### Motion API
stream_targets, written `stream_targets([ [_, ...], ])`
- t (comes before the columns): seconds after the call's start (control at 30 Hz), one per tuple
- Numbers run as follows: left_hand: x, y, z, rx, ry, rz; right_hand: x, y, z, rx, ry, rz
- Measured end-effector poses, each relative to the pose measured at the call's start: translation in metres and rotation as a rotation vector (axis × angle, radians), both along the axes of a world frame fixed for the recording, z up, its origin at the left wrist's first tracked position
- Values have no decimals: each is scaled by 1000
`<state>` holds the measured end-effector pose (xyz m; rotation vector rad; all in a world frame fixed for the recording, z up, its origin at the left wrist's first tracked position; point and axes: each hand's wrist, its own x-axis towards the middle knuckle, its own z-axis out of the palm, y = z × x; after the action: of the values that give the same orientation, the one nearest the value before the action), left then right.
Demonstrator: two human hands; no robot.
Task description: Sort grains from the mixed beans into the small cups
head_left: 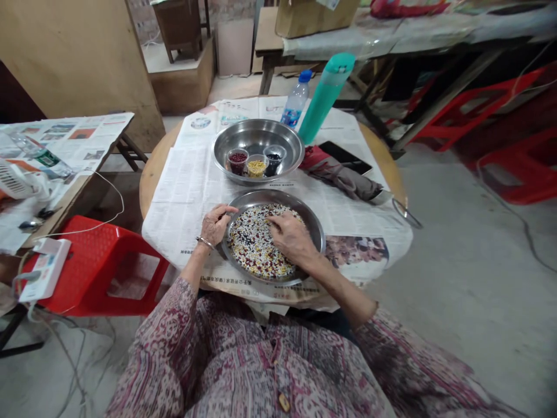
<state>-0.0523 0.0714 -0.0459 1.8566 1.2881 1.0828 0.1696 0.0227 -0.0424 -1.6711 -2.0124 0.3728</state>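
Note:
A round steel tray [319,244] lies near the table's front edge, with mixed white, yellow, dark red and black beans [255,232] spread over its bottom. At the tray's left rim is my left hand [214,225], a bracelet on its wrist, its fingers closed on the edge. My right hand [292,237] is over the beans, fingertips drawn together and low among them; what they pinch is hidden. Behind the tray, a steel basin [259,129] holds a cup of dark red beans [237,161], a cup of yellow beans [256,168] and a cup of black beans [274,161].
Newspaper [174,180] covers the round table. A water bottle [297,97], a green flask [327,98], a dark tablet-like object [346,155] and a folded umbrella [343,177] are beyond the tray. To the left stands a red stool [98,261] with a power strip [47,270].

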Motion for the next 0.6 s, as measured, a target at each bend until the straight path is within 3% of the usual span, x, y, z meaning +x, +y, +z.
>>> stream_targets([
  [0.27, 0, 2, -3, -12, 8, 6, -64, -16, 9, -2, 154, 332],
  [0.47, 0, 1, -1, -16, 11, 8, -45, -29, 11, -20, 143, 574],
  [0.6, 0, 0, -1, -15, 12, 13, -30, -28, 6, -39, 64, 622],
])
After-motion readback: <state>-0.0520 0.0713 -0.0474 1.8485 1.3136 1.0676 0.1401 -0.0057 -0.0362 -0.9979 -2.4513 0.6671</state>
